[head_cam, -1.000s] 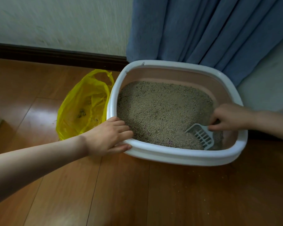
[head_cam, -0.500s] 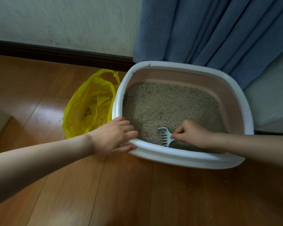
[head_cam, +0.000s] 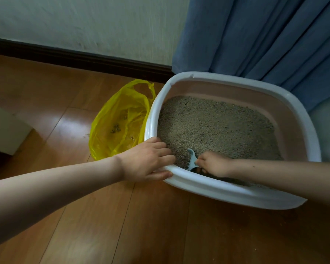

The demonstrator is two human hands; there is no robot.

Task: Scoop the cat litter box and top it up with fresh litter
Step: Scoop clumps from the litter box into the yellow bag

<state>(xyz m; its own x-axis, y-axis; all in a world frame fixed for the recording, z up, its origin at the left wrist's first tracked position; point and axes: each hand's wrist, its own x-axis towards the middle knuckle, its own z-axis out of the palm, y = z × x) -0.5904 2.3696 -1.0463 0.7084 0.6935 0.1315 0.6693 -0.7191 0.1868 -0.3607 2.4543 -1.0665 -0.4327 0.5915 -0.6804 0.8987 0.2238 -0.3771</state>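
1. Head view: litter box (head_cam: 225, 193) sits on the wood floor (head_cam: 122, 225), filled with grey litter (head_cam: 217, 126).
2. Right hand (head_cam: 214, 163) grips the slotted scoop (head_cam: 192, 159) at the near left corner.
3. Left hand (head_cam: 149, 161) clasps the rim.
4. Yellow bag (head_cam: 120, 121) lies just left; blue curtain (head_cam: 265, 35) hangs behind.

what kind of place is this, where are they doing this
Most likely a room in a home: the litter box sits on a wood plank floor by a dark baseboard, under a blue curtain.
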